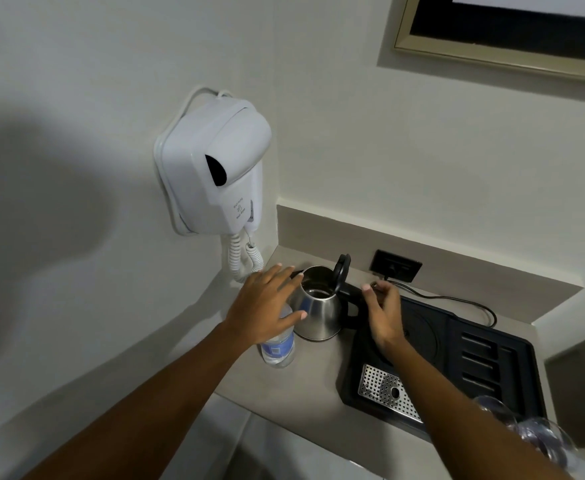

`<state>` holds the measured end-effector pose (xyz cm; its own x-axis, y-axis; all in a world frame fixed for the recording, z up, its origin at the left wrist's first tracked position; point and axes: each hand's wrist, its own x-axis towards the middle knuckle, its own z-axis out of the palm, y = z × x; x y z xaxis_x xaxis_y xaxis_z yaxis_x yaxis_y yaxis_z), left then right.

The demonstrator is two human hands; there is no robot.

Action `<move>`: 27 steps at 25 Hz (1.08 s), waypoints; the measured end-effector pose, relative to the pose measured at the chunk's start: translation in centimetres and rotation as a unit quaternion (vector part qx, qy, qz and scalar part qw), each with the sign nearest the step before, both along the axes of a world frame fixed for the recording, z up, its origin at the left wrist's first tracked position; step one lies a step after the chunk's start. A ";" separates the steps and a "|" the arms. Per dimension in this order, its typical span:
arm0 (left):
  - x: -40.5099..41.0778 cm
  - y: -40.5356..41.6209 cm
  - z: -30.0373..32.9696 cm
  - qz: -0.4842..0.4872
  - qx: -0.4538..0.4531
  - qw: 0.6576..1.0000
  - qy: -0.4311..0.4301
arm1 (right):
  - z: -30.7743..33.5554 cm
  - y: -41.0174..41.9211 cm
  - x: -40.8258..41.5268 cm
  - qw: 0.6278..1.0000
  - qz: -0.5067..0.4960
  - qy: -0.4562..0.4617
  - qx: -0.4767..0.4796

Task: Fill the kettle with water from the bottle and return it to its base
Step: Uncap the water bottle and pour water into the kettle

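I am spreading my open left hand (266, 303) above the water bottle (279, 344); my loosely open right hand (384, 313) is hovering by the lid-up steel kettle (318, 313) standing on the counter (301, 382), left of its base tray (491, 358).

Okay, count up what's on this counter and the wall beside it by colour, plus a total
Black: 2, the black plastic tray and the black wall socket
Silver: 1, the stainless steel kettle with its lid up
White: 1, the white wall-mounted hair dryer
Clear: 1, the clear plastic water bottle
Total: 5
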<state>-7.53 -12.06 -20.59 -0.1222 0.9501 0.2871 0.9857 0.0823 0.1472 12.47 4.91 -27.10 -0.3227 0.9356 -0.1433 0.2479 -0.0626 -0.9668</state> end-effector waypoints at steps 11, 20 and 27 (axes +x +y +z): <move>-0.6 -3.0 -0.8 0.027 0.075 0.934 -0.349 | -1.5 -10.6 -4.5 0.956 0.283 -0.056 0.060; 0.0 -3.0 -1.8 0.109 0.147 0.885 -0.428 | -1.2 -11.4 -7.7 0.957 0.267 -0.039 0.108; 0.7 -2.3 -2.3 0.214 0.233 0.878 -0.360 | -1.6 -12.6 -8.3 0.963 0.238 -0.053 0.114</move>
